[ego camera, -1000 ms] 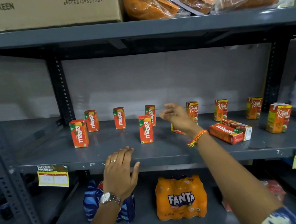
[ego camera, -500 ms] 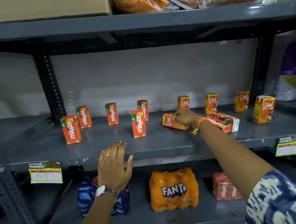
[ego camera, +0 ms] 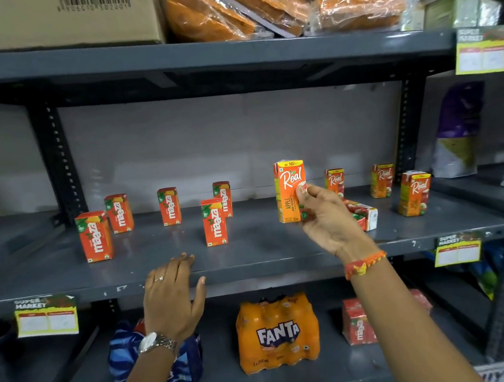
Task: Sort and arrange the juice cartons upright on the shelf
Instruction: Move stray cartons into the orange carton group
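My right hand (ego camera: 325,217) grips an orange Real apple carton (ego camera: 289,187), held upright just above the grey middle shelf (ego camera: 251,253). Behind that hand one carton (ego camera: 366,214) lies flat on its side. Three more Real cartons stand upright: one behind my fingers (ego camera: 335,180), one at the back right (ego camera: 381,180), one nearer the front right (ego camera: 414,194). Several Maaza cartons stand upright on the left half, among them the front left one (ego camera: 94,236) and a middle one (ego camera: 214,222). My left hand (ego camera: 173,295) rests open on the shelf's front edge.
The shelf above carries a cardboard box (ego camera: 55,18) and wrapped orange packs (ego camera: 256,3). Below are a Fanta six-pack (ego camera: 276,333), a blue wrapped pack (ego camera: 131,353) and a Maaza pack (ego camera: 356,321). Steel uprights (ego camera: 58,161) frame the bay; bags (ego camera: 458,128) stand on the right.
My right hand took hold of a Real carton that lay on its side and has turned it upright, lifting it. The left hand has stayed on the shelf edge.
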The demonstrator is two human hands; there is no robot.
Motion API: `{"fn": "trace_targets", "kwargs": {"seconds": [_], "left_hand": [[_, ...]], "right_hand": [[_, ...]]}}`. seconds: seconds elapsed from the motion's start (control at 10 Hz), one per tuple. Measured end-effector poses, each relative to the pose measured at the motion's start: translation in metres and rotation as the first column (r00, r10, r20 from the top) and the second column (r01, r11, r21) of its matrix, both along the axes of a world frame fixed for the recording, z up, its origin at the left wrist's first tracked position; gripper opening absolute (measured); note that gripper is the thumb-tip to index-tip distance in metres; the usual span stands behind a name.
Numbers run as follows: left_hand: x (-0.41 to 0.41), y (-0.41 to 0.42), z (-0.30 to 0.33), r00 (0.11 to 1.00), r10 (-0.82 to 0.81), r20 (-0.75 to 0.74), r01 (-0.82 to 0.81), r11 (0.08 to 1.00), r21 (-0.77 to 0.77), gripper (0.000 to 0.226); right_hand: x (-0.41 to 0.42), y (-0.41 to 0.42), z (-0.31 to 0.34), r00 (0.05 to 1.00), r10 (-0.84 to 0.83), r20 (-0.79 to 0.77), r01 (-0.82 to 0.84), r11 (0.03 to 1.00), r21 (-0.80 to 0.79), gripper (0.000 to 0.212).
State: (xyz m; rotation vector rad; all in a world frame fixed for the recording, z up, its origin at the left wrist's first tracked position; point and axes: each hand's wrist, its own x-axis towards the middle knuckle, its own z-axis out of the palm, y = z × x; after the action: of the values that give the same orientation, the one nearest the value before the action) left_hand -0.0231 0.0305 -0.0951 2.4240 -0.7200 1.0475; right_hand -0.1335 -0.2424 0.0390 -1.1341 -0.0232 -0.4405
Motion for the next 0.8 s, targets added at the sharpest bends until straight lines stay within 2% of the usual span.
{"fn": "trace_targets", "kwargs": {"seconds": [0.2, 0.3, 0.5, 0.6, 0.8], "left_hand": [[-0.002, -0.001, 0.002, 1.000, -0.019, -0.012, 0.019, 1.000, -0.025, 0.048], [-0.003, -0.001, 0.002, 1.000, -0.018, -0.021, 0.018, 1.000, -0.016, 0.049], [-0.005, -0.001, 0.004, 0.999, -0.007, -0.032, 0.007, 1.000, 0.000, 0.049], [-0.006, -0.001, 0.005, 0.999, -0.001, -0.034, 0.001, 1.000, 0.010, 0.049], [-0.008, -0.001, 0.006, 0.999, 0.001, -0.035, -0.001, 1.000, 0.009, 0.050]], "right_hand": [[-0.035, 0.014, 0.003, 0.993, -0.043, 0.112, 0.045, 0.999, -0.013, 0.027], [-0.035, 0.011, 0.008, 0.992, -0.063, 0.113, 0.066, 0.998, -0.021, 0.017], [-0.022, -0.003, 0.013, 0.988, -0.139, 0.064, 0.145, 0.985, -0.096, 0.025], [-0.007, -0.013, 0.013, 0.973, -0.229, -0.017, 0.219, 0.950, -0.224, 0.012], [0.033, -0.038, 0.007, 0.930, -0.338, -0.145, 0.239, 0.854, -0.462, 0.016]]}}
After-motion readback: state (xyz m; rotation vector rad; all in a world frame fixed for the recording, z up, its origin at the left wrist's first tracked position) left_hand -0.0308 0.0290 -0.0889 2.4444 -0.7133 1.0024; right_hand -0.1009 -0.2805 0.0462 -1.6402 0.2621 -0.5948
